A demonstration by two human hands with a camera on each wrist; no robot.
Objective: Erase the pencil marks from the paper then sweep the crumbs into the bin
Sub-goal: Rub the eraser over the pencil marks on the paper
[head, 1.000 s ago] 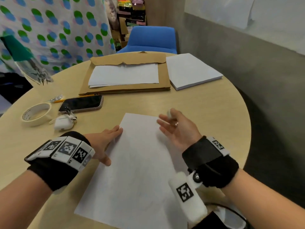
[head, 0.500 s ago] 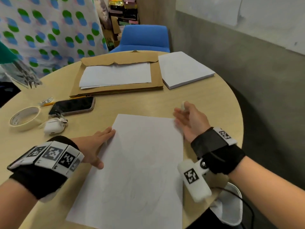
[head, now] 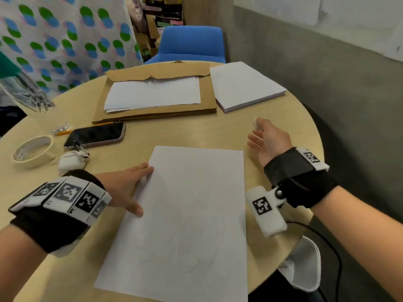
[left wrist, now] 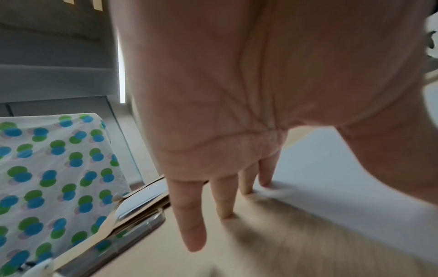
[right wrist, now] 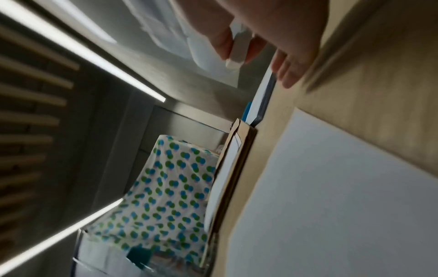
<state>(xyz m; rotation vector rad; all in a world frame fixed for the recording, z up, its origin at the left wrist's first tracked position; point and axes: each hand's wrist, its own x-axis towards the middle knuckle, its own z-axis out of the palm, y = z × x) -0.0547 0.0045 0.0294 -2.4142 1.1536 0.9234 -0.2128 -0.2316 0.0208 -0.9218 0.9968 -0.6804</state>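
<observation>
A white sheet of paper (head: 185, 225) with faint pencil lines lies on the round wooden table (head: 196, 131). My left hand (head: 128, 188) lies flat with straight fingers on the sheet's left edge; in the left wrist view its fingertips (left wrist: 194, 241) touch the table and paper (left wrist: 343, 187). My right hand (head: 266, 138) is off the sheet's top right corner, side of the hand toward the table, pinching a white eraser (head: 255, 124) between thumb and forefinger. The right wrist view shows the eraser (right wrist: 237, 48) in that pinch. A white bin (head: 305, 267) sits below the table's near right edge.
At the back lie a brown envelope (head: 209, 99) with sheets on it and a paper stack (head: 244, 83). A phone (head: 96, 134), a white earbud case (head: 72, 162), a tape roll (head: 32, 151) and a pencil (head: 63, 132) sit at the left. A blue chair (head: 192, 44) stands behind.
My right hand has swept rightward across the top of the sheet and off its right edge, still holding the eraser. The left hand stays on the paper's left edge.
</observation>
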